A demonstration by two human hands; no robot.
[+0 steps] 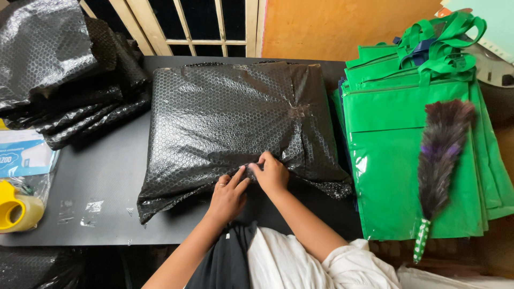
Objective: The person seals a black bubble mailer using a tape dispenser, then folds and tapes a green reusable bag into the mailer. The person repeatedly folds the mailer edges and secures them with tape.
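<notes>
Now both hands, left hand [227,195] and right hand [272,174], pinch the black bubble-wrap parcel [235,118] near-edge flap; best to pull it taut and flat against the worktop [101,176]

Pile of black bubble wrap sheets [59,69] in upper left of frame, on dark table [101,182]. Yellow tape roll [16,210] at left edge, low down. Blue and white packet [24,152] just above tape roll. Stack of green bags [407,155] with green handles on right side. Fluffy feather duster [440,155], dark with bit of purple, lies on top of green bags. Window with pale bars [187,24] at top. Orange wall [332,24] beside window.
</notes>
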